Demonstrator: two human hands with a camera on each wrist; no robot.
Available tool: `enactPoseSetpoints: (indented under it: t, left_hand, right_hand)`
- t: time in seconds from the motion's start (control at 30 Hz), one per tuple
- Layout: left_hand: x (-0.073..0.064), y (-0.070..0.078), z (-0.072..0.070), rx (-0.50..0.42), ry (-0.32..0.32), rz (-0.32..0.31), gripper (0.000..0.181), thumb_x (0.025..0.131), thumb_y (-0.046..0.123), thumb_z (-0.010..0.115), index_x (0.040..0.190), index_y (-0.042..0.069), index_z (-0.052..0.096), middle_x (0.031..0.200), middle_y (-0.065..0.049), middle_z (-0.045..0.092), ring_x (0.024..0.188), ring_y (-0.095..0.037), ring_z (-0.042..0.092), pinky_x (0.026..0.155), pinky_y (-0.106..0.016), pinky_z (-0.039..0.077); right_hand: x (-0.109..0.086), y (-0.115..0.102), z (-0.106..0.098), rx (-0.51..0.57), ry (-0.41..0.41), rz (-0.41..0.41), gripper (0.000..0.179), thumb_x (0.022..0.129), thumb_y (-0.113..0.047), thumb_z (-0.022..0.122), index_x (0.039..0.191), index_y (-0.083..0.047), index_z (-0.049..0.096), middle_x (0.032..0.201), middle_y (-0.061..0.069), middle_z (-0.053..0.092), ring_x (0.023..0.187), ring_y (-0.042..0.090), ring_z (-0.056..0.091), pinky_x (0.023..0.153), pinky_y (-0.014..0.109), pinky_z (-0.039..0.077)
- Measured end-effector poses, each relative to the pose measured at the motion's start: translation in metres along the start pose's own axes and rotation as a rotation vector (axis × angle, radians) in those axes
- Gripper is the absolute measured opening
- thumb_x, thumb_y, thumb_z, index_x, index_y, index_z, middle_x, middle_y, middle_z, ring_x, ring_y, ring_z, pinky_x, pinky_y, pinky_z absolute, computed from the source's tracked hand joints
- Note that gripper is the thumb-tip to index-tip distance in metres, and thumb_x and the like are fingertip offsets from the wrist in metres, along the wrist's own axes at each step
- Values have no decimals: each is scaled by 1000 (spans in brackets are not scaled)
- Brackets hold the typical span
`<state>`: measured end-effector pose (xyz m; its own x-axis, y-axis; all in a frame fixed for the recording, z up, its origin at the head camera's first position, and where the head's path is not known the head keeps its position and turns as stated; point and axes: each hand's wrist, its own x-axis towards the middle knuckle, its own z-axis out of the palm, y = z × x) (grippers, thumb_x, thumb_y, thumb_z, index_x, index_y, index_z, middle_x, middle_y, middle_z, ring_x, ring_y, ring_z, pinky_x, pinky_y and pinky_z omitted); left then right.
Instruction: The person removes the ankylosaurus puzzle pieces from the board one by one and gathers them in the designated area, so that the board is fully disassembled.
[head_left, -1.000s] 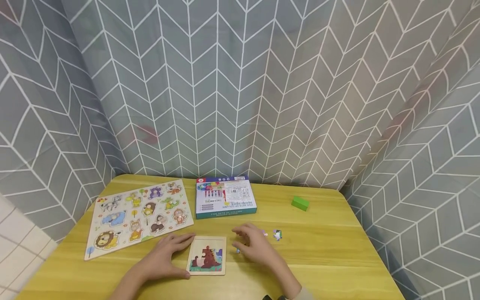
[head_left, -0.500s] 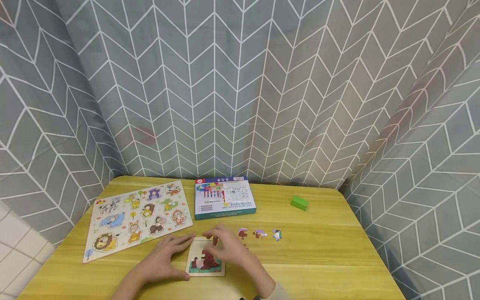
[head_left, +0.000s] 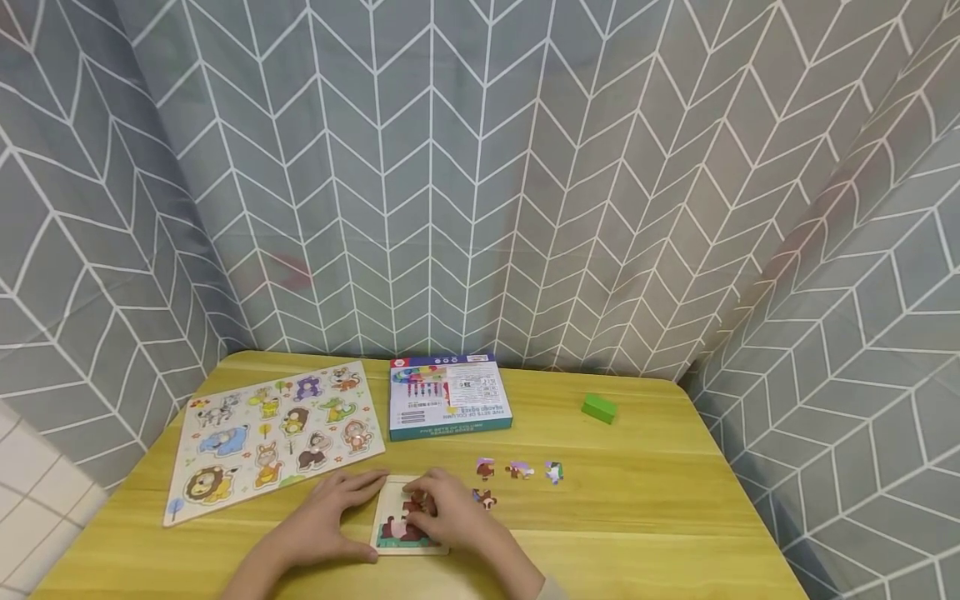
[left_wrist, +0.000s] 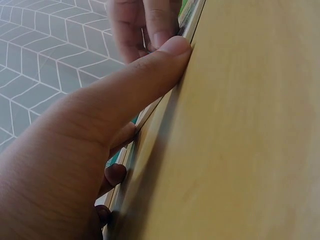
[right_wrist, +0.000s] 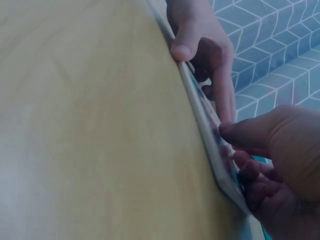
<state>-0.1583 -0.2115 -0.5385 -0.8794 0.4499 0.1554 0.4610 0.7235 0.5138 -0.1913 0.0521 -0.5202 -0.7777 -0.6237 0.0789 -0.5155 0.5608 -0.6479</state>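
Observation:
A small wooden puzzle tray (head_left: 388, 497) with a partly filled brown dinosaur picture lies on the table. My left hand (head_left: 322, 521) rests along its left side, thumb near the lower corner and index finger by the upper one. In the left wrist view that thumb (left_wrist: 165, 57) lies extended against the tray's edge. Over the tray's right part, my right hand (head_left: 453, 512) pinches a brown puzzle piece (head_left: 417, 497), mostly covered by the fingers. Several loose puzzle pieces (head_left: 519, 471) lie to the right of the tray, one (head_left: 485, 499) close to the right hand.
A large animal peg board (head_left: 281, 433) lies at the left, behind the left hand. Beyond the tray is a flat printed box (head_left: 450, 398). A green block (head_left: 599, 408) sits farther right. Patterned curtains (head_left: 450, 183) hang behind the wooden table (head_left: 637, 500).
My right hand has moved left from the loose pieces to above the tray, then down onto the picture, uncovering several pieces. The left hand has stayed beside the tray.

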Motion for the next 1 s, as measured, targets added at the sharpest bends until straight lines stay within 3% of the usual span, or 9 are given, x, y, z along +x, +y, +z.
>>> enactPoseSetpoints:
  t: [0.2, 0.4, 1.0]
  left_hand:
    - [-1, 0, -1, 12, 2, 21, 104, 73, 78, 80, 156, 19, 57, 160, 2, 53, 116, -9, 45, 95, -47, 46]
    - [1, 0, -2, 25, 1, 35, 105, 73, 77, 80, 156, 18, 56, 160, 1, 53, 119, -14, 47, 97, -51, 46]
    - [1, 2, -3, 19, 8, 34, 106, 72, 78, 80, 156, 18, 57, 160, 1, 54, 117, -11, 45, 96, -47, 46]
  right_hand:
    - [-1, 1, 3, 3, 10, 22, 22, 96, -17, 79, 118, -14, 79, 99, -12, 59, 82, -2, 48, 73, 17, 46]
    - [-3, 2, 2, 9, 7, 7, 18, 98, -15, 76, 115, -18, 80, 100, -13, 58, 82, -2, 47, 73, 17, 44]
    - [-2, 5, 0, 66, 13, 30, 24, 94, -7, 75, 118, -8, 75, 92, -11, 56, 78, -3, 48, 70, 16, 46]
